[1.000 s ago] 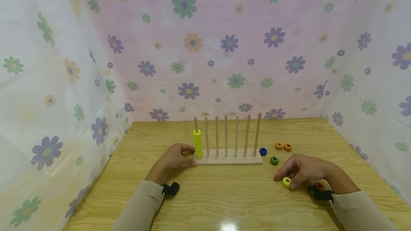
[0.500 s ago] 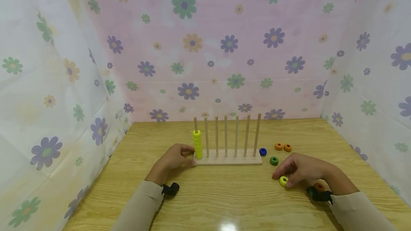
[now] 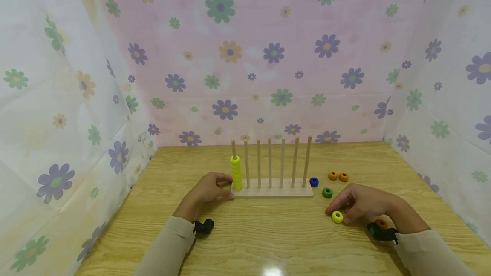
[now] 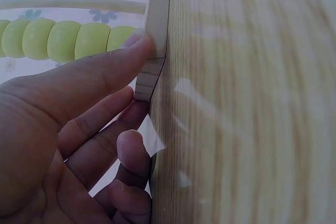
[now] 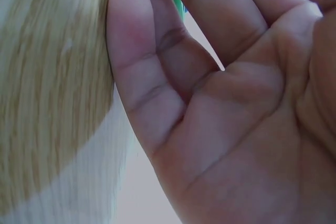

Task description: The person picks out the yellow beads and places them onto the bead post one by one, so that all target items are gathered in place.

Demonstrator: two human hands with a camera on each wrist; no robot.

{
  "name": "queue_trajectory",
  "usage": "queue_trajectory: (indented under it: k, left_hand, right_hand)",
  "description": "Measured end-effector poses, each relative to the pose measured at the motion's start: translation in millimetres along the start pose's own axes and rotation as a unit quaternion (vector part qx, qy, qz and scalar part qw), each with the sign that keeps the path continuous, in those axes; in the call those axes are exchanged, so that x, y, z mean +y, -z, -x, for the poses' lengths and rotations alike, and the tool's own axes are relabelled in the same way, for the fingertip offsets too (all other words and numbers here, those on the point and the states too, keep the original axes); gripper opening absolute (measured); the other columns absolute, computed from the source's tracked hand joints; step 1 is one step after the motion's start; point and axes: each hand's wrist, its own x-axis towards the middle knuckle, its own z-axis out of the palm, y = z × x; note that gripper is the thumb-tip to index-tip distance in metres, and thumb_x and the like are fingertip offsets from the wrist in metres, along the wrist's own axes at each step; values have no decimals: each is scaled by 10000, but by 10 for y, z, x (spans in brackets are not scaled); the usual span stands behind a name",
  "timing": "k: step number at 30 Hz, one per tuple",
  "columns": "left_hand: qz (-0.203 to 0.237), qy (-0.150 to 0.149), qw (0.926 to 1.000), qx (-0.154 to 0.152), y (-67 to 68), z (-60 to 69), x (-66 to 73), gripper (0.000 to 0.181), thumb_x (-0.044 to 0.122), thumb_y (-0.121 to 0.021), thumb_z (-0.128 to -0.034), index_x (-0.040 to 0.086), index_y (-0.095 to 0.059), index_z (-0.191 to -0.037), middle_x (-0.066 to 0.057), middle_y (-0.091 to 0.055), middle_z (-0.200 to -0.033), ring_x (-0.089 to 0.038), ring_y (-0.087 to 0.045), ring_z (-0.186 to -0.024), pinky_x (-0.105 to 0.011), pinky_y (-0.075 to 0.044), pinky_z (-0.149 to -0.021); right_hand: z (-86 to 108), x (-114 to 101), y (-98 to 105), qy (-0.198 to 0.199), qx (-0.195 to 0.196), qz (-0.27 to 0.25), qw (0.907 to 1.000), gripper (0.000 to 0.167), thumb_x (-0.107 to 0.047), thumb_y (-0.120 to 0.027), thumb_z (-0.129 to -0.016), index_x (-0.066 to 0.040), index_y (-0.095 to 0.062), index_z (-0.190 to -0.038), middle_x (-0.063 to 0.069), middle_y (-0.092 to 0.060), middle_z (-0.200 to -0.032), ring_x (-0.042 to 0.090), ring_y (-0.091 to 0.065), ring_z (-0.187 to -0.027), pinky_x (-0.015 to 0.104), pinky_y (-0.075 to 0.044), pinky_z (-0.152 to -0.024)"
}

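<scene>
A wooden peg stand (image 3: pixel 272 191) stands at mid-table with a row of upright pegs. Yellow beads (image 3: pixel 235 173) are stacked on its leftmost peg; the other pegs are bare. My left hand (image 3: pixel 210 187) grips the left end of the base, thumb in front and fingers behind, as the left wrist view shows. On the table at the right, a loose yellow bead (image 3: pixel 337 217) sits between the thumb and forefinger of my right hand (image 3: pixel 366 202). The right wrist view shows the palm and curled fingers (image 5: pixel 131 24), with the yellow bead hidden.
Right of the stand lie a blue bead (image 3: pixel 314 182), a green bead (image 3: pixel 327 192) and two orange beads (image 3: pixel 333 175). Another orange-brown bead (image 3: pixel 381 223) is partly hidden by the right wrist camera (image 3: pixel 379 232). Flowered cloth (image 3: pixel 245 54) surrounds the wooden table (image 3: pixel 245 242).
The loose yellow bead has shifted slightly left, from the thumb towards the forefinger. My right thumb has moved a little left with it. The left hand and stand have stayed put.
</scene>
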Motion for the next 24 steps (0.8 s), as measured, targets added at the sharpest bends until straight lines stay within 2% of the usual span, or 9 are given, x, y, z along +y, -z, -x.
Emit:
queue_trajectory:
  k: [3, 13, 24]
  left_hand:
    - [29, -21, 10000, -14, -2, 6, 5, 504, 253, -912, -810, 199, -731, -1277, -38, -650, -1411, -358, -573, -1344, -557, -486, -1078]
    - [16, -25, 10000, -39, -12, 1, -4, 500, 264, -916, -805, 209, -737, -1269, -38, -645, -1419, -360, -566, -1349, -564, -477, -1087]
    - [13, 3, 10000, -24, 2, 1, -3, 512, 247, -914, -806, 195, -731, -1281, -44, -652, -1411, -353, -580, -1339, -544, -494, -1074]
  right_hand:
    - [-7, -12, -7, 2, 72, 161, 9998, 388, 10, -723, -927, 17, -697, -1314, 211, -693, -1313, 210, -698, -1166, 305, -598, -901]
    - [-40, -112, -65, 36, 217, 788, 9967, 334, -53, -740, -938, -20, -725, -1270, 187, -729, -1232, 231, -724, -1046, 315, -610, -848]
    - [-75, -221, -105, -262, 332, 855, 9954, 281, -67, -766, -923, -60, -756, -1203, 147, -755, -1145, 249, -749, -974, 312, -620, -800]
